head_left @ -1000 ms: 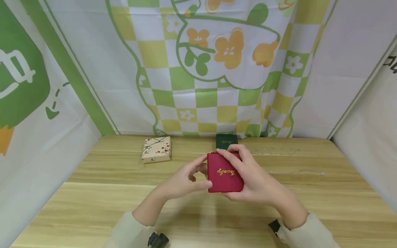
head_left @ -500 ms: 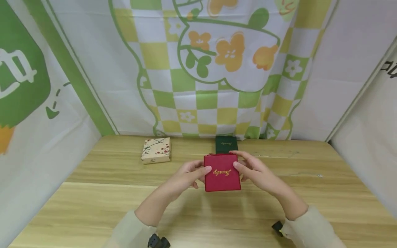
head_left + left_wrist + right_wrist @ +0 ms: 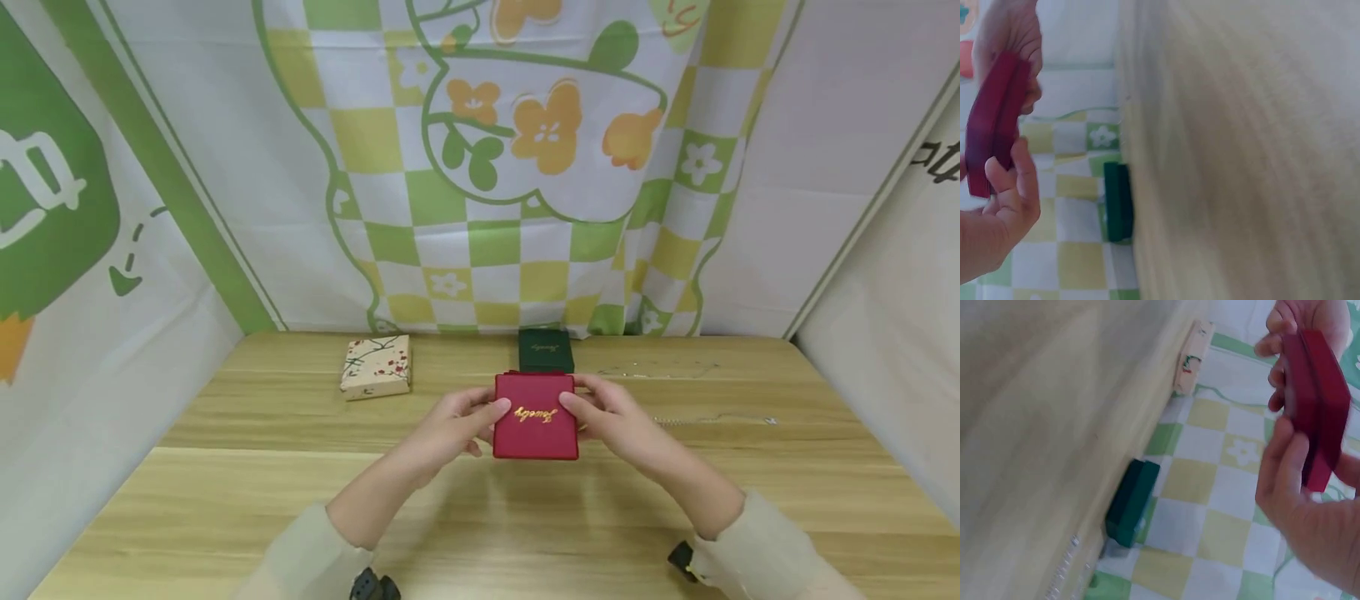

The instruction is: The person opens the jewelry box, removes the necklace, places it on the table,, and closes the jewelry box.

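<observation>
1. You are holding the red box (image 3: 536, 440) in both hands, raised above the wooden table (image 3: 285, 483); its gold lettering is facing up, appearing upside down in the head view.
2. Your left hand (image 3: 452, 425) is gripping the box's left side, thumb pressing on the top face, fingers curling beneath, parted only by the box's thickness.
3. Your right hand (image 3: 621, 419) is gripping the right side likewise, thumb on top and fingers bending underneath.
4. Beyond the red box, a dark green box (image 3: 545, 352) is sitting near the table's back edge.
5. A cream floral box (image 3: 377, 367) is lying to its left.
6. To the right, a silvery chain (image 3: 670, 422) is stretching across the wood, with a thinner strand (image 3: 637, 375) lying behind it.
</observation>
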`<state>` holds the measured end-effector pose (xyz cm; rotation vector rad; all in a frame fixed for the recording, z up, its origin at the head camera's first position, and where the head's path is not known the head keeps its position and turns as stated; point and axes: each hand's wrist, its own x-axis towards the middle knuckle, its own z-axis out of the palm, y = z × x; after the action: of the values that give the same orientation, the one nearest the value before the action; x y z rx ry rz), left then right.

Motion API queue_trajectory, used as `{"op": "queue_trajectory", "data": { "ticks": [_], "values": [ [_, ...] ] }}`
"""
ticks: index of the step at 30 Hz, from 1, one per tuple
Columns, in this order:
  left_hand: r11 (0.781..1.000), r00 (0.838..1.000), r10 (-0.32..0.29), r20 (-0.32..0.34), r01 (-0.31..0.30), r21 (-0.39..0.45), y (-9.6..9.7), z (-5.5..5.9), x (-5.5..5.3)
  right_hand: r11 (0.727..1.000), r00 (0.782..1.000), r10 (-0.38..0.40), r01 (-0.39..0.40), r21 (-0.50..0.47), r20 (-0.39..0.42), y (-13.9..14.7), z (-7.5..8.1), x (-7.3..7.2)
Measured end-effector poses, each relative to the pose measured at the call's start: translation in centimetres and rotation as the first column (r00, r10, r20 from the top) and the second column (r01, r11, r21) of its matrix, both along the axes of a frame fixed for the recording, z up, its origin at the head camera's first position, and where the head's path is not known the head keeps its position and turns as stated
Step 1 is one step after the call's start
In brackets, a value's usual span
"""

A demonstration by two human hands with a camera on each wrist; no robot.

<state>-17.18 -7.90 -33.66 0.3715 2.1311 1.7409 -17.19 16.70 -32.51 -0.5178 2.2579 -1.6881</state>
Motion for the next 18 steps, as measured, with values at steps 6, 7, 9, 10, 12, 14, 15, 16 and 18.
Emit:
{"op": "queue_trajectory", "data": {
  "ticks": [6, 7, 9, 10, 12, 14, 15, 16, 18],
  "values": [
    [0.996, 0.995, 0.087, 0.04, -0.087, -0.002, 1.2, -1.1, -0.5, 0.984, 0.979, -0.169, 0.175, -0.045, 0.117, -0.2, -0.7, -0.1],
    [0.995, 0.994, 0.098, 0.041, -0.098, -0.004, 1.4, -1.3, -0.8, 0.98, 0.973, -0.189, 0.196, -0.044, 0.129, -0.1, -0.9, -0.3],
    [0.993, 0.992, 0.117, 0.041, -0.117, -0.006, 1.9, -1.6, -1.5, 0.969, 0.96, -0.234, 0.243, -0.041, 0.154, 0.0, -1.4, -0.8],
    [0.992, 0.991, 0.123, 0.043, -0.123, -0.005, 2.2, -1.7, -2.0, 0.965, 0.954, -0.25, 0.26, -0.039, 0.165, 0.1, -1.6, -1.1],
    [0.99, 0.989, 0.137, 0.054, -0.138, -0.001, 2.7, -2.1, -2.8, 0.959, 0.944, -0.27, 0.281, -0.032, 0.191, 0.3, -2.0, -1.8],
    [0.988, 0.986, 0.153, 0.068, -0.154, 0.001, 3.3, -2.5, -3.6, 0.957, 0.937, -0.281, 0.289, -0.011, 0.207, 0.5, -2.4, -2.4],
    [0.987, 0.984, 0.159, 0.074, -0.159, -0.007, 3.5, -2.7, -3.8, 0.958, 0.936, -0.282, 0.288, 0.004, 0.21, 0.6, -2.6, -2.6],
    [0.986, 0.983, 0.164, 0.078, -0.163, -0.018, 3.7, -2.8, -4.0, 0.959, 0.937, -0.279, 0.283, 0.014, 0.209, 0.6, -2.8, -2.8],
    [0.987, 0.983, 0.158, 0.09, -0.155, -0.039, 4.1, -3.1, -4.5, 0.962, 0.94, -0.271, 0.27, 0.031, 0.206, 0.7, -3.1, -3.1]
  ]
}}
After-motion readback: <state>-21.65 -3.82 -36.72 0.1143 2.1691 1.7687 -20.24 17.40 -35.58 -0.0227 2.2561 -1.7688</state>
